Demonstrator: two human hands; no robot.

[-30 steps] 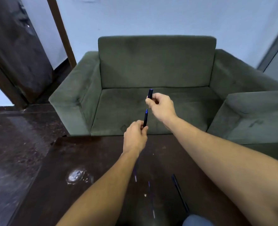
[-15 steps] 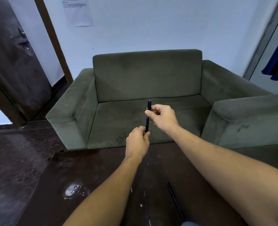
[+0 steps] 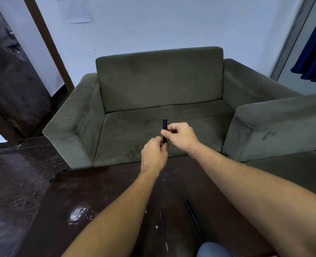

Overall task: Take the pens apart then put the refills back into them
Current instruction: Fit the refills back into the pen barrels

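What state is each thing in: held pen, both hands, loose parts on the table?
blue pen: upright in the air, held by both hands
left hand: fingers curled round the pen's lower end
right hand: pinches the pen's upper part
refill: lies loose on the table, outside any barrel
black pen body: lies on the table, untouched

Dark blue pen (image 3: 164, 125), green sofa (image 3: 159, 84), brown table (image 3: 101, 191).
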